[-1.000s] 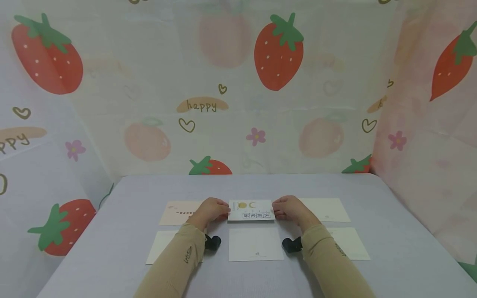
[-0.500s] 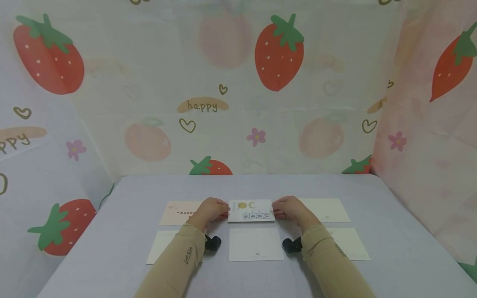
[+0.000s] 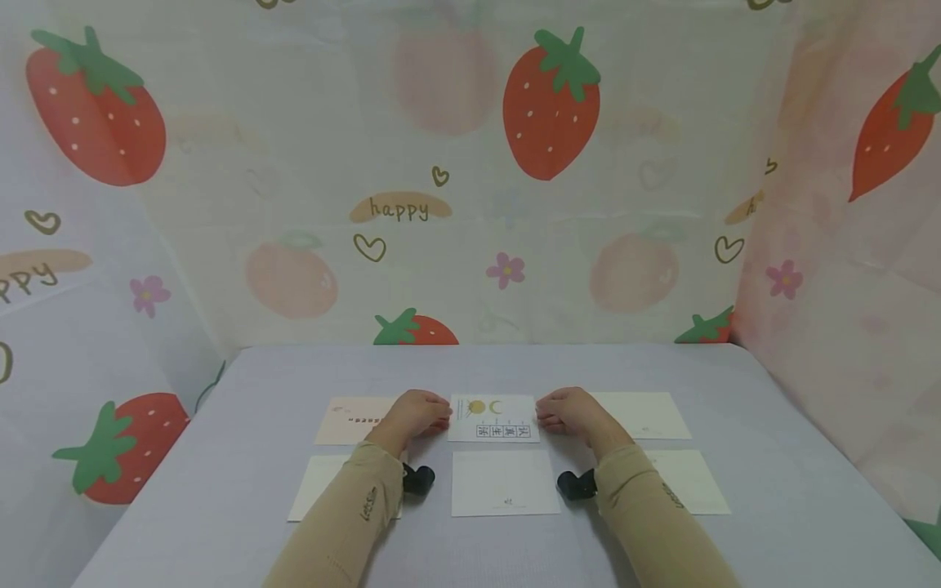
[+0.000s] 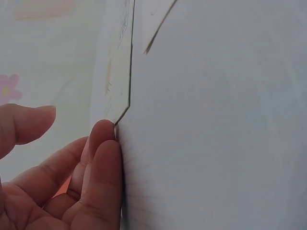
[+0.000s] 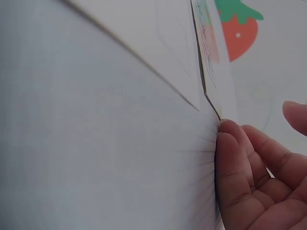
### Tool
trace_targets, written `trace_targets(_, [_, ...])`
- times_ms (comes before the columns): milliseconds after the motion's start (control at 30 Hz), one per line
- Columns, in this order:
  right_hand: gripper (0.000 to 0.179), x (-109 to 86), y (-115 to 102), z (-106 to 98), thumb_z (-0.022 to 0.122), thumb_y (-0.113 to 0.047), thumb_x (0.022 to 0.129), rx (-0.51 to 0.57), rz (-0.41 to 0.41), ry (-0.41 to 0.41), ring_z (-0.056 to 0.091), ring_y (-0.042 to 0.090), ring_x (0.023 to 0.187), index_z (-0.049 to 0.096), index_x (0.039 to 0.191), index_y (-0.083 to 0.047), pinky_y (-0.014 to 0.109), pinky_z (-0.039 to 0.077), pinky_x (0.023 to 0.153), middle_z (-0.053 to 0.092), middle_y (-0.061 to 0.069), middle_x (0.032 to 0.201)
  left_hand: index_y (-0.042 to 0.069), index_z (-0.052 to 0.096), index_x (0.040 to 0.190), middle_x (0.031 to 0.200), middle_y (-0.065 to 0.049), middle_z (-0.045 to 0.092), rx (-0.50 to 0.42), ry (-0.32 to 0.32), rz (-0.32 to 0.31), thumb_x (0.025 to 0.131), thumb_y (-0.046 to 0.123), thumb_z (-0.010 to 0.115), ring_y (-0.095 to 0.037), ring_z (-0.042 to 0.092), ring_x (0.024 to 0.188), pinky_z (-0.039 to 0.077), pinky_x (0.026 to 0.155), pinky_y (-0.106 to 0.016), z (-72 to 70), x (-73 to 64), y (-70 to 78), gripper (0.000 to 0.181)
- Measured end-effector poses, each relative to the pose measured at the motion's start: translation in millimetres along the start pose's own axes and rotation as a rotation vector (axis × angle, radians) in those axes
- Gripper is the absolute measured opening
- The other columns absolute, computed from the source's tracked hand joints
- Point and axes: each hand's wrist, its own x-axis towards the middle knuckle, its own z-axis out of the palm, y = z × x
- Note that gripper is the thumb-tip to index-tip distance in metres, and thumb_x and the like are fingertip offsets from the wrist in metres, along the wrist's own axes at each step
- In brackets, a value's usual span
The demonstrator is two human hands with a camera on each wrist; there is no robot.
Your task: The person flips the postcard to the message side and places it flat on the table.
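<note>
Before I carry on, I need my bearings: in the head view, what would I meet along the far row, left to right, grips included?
Pinkish card with red print, left grip, sun-and-moon card, right grip, cream card.

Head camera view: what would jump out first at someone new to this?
Probably the big red strawberry printed high on the backdrop, right of centre. Next, the white card with a golden disc and crescent, lying mid-table between the left hand and right hand, fingertips at its side edges. A plainer card lies just nearer the person.
</note>
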Motion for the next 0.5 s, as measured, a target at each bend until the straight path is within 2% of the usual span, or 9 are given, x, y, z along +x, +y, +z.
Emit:
trace_targets(267, [0.026, -3.2, -5.2, -3.4, 0.054, -0.014, 0.085, -0.021, -0.031, -0.006, 0.06, 0.019, 0.079, 0.057, 0.102, 0.004, 0.03, 0.05, 0.069, 0.06, 0.014, 0.09, 0.004, 0.061, 0.097, 0.083, -0.006, 0.062, -0.02, 0.006, 0.036, 0.081, 0.017, 0.058, -0.014, 0.059, 0.072, 0.049, 0.064, -0.026, -1.3, 2.7, 1.2, 0.021])
trace_targets(500, [0.029, -6.0, -11.7, -12.7, 0.052, -0.015, 0.086, -0.05, -0.054, -0.018, 0.059, 0.02, 0.081, 0.055, 0.108, 0.004, 0.031, 0.049, 0.071, 0.059, 0.014, 0.094, 0.002, 0.06, 0.101, 0.086, -0.008, 0.063, -0.06, -0.027, 0.085, 0.081, 0.015, 0.057, -0.014, 0.06, 0.074, 0.05, 0.066, -0.026, 1.9, 1.9, 8.5, 0.024])
